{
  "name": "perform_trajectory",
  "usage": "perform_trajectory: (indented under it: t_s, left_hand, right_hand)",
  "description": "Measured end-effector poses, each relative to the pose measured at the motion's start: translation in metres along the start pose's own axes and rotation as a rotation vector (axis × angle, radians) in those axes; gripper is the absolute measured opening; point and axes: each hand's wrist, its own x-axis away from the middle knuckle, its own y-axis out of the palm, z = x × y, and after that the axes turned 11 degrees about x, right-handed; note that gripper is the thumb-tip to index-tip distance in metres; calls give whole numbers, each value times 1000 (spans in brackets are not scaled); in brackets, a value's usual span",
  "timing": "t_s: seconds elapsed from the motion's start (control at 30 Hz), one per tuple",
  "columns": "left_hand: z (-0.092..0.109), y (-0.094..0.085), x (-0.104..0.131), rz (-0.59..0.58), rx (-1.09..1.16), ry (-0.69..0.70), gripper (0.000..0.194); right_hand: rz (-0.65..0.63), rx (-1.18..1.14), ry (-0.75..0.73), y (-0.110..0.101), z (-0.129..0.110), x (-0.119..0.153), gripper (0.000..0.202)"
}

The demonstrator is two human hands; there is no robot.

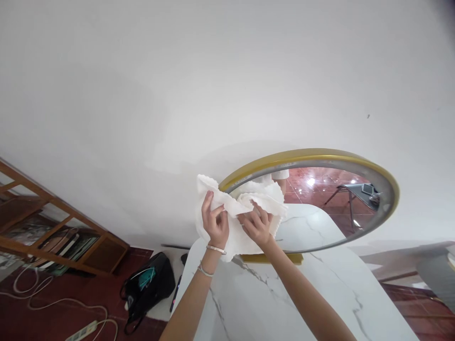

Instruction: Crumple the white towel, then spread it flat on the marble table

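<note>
A white cloth [227, 241] with a wavy edge hangs from both my hands, in front of the left part of an oval mirror [330, 194]. The mirror has a gold frame [320, 154] and stands on a gold base [291, 258] on the marble-patterned table. My left hand [215, 220] pinches the cloth at the mirror's left edge; two bracelets circle that wrist. Beside it, my right hand [256, 222] grips the bunched cloth near the glass. Part of the frame and glass is hidden behind the cloth.
The white table [249, 303] stands against a pale wall [142, 94]. At the left are a wooden shelf [106, 255], a black bag [156, 284] and a power strip [83, 331] with loose cable on the red floor. A grey chair [437, 274] stands at the right.
</note>
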Motion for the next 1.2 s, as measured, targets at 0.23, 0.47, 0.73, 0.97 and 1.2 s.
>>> perform_trajectory:
  t_s: [0.23,0.47,0.73,0.97,1.2]
  left_hand:
    - [8,1,-20,28,138,-202,35]
    - [11,-2,-22,85,245,-570,43]
    - [38,13,-35,-77,113,-110,28]
    - [69,51,-73,-189,-12,57,21]
    - [44,33,-67,-178,-104,-45,42]
  right_hand:
    - [-122,-93,-79,-2,11,-41,24]
    - [-580,-241,-369,-3,23,-90,32]
    - [-302,55,-274,-12,59,-73,22]
    - [2,96,6,-22,102,-61,25]
    - [-107,11,-56,-15,73,-74,20]
